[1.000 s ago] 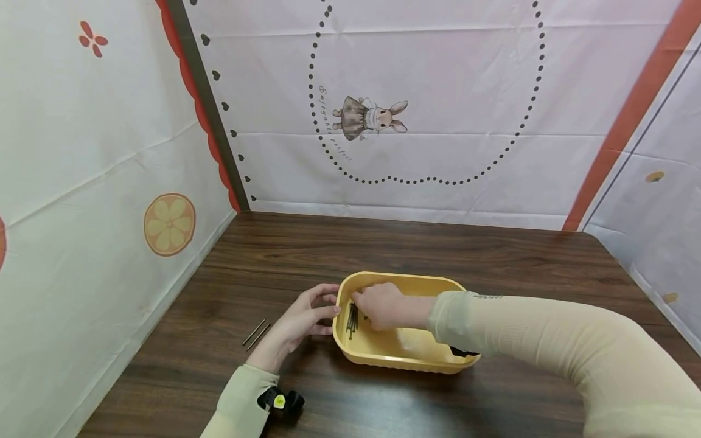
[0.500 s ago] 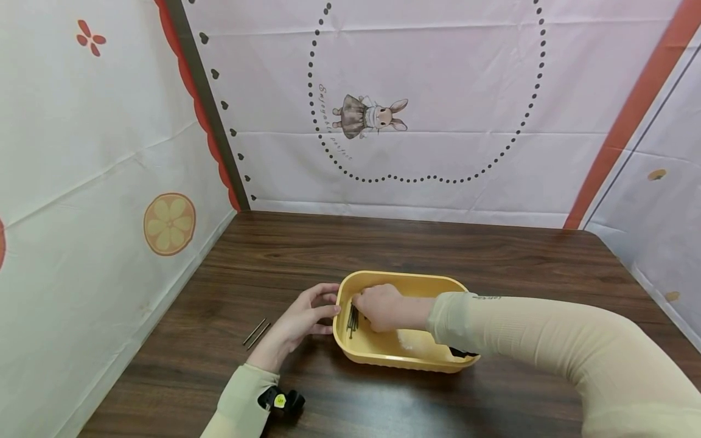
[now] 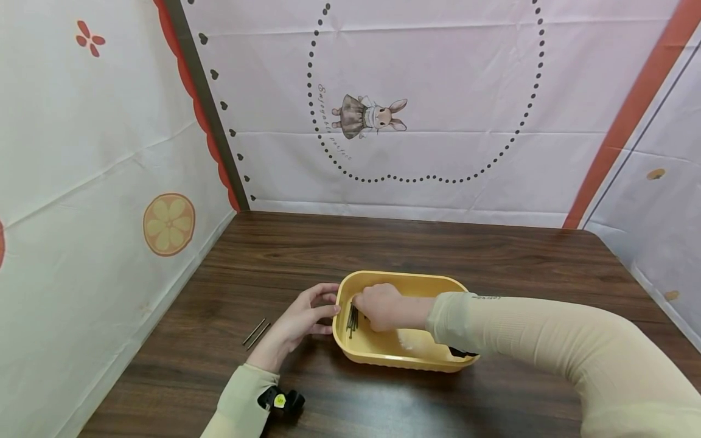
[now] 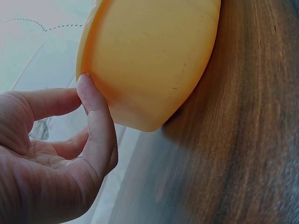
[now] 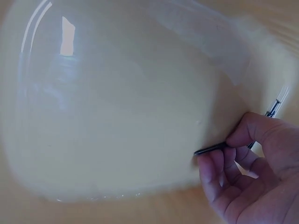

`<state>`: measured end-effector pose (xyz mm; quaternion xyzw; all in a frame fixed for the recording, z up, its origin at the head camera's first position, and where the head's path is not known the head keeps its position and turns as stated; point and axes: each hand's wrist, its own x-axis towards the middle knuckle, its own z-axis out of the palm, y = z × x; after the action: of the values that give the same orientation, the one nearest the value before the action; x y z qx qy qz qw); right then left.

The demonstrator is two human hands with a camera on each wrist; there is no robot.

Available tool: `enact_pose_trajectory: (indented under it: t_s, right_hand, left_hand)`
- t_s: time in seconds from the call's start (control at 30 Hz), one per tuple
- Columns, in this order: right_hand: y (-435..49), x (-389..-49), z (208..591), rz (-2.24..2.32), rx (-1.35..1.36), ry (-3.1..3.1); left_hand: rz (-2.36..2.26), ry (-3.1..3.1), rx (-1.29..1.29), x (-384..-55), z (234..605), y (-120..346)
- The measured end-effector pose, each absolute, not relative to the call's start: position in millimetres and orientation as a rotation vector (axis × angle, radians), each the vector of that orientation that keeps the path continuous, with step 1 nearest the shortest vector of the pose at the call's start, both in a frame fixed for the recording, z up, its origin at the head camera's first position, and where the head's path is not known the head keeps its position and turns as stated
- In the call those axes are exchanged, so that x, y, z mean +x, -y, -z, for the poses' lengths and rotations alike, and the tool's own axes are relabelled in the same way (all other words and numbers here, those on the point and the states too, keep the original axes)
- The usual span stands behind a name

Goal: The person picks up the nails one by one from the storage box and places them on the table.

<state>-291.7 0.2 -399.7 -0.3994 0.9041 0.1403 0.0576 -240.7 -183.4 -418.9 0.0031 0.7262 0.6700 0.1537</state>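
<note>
A yellow oblong plastic bin (image 3: 394, 360) stands on the dark wooden table. My left hand (image 3: 298, 316) holds its left end, with the thumb and a finger meeting at the rim in the left wrist view. My right hand (image 3: 383, 307) reaches down inside near the left end. In the right wrist view its thumb and fingers pinch a thin dark metal rod (image 5: 210, 150). Several more thin metal rods (image 3: 352, 322) lie in a bunch on the bin floor beside that hand, partly hidden by it. Two similar rods (image 3: 255, 333) lie on the table left of my left hand.
The wooden table (image 3: 438, 243) meets a white printed cloth (image 3: 438, 109) at the back and another cloth panel (image 3: 109, 152) at the left. My right sleeve (image 3: 526, 319) crosses over the bin's right end. A black strap device (image 3: 282, 400) sits on my left wrist.
</note>
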Motion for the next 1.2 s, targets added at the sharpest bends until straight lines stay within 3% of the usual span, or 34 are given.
enact_pose_trajectory:
  t_s: [0.43, 1.2]
  right_hand:
    - [-1.9, -294.2, 397.6, -0.456, -1.197, -2.702]
    - [-12.5, -294.3, 401.6, -0.48, -1.474, -2.738]
  left_hand:
    - [-1.928, -2.084, -0.003, -240.1, 418.8, 182.1]
    - [-1.924, -2.084, 0.006, -240.7, 419.2, 182.6]
